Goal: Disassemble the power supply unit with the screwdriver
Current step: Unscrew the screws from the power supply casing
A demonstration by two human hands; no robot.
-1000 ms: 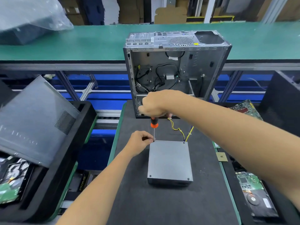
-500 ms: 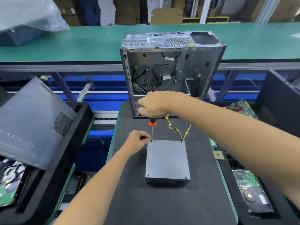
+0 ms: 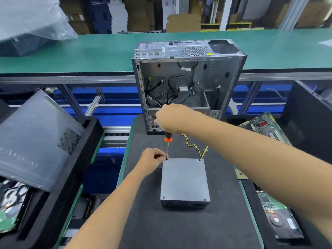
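Where legible: "PRIME" label, low left.

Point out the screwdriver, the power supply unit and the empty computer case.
screwdriver (image 3: 168, 139): head view, orange collar below the handle.
power supply unit (image 3: 185, 178): head view, middle of its grey top cover.
computer case (image 3: 212, 78): head view, bare inner panel.

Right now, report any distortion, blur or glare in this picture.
Head view: wide-angle bending curves the green bench edge; right hand slightly smeared on the screwdriver; power supply unit crisp, evenly lit, soft shadow in front; plastic bag shows mild sheen.
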